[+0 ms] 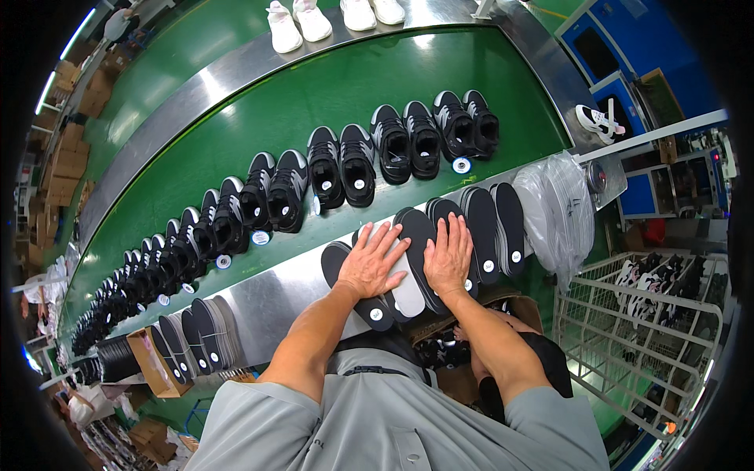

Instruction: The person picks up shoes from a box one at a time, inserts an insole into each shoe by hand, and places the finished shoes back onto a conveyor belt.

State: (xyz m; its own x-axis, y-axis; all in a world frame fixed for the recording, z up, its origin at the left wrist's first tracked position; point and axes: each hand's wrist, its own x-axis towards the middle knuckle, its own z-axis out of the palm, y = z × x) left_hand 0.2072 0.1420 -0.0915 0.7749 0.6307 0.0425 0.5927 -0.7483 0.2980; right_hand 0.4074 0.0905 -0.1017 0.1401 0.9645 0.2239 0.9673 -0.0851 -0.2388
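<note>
My left hand (372, 263) lies palm down with fingers spread over a light grey insole (408, 297) and the dark insoles beside it. My right hand (448, 257) rests with fingers stretched out on a black insole stack, its thumb side against a dark grey insole (416, 235) between my hands. Several more black insole stacks (481, 228) with round white stickers stand in a row on the metal ledge (275, 302), the rightmost stack (509, 220) just beyond my right hand. What lies under my palms is hidden.
Pairs of black-and-grey shoes (357, 161) line the green belt (259, 129) ahead. Clear plastic bags (554, 208) lie right of the insoles. A wire cart (636, 337) holding shoes stands at right; a cardboard box (157, 369) of insoles sits left. Another person's limb shows below my right forearm.
</note>
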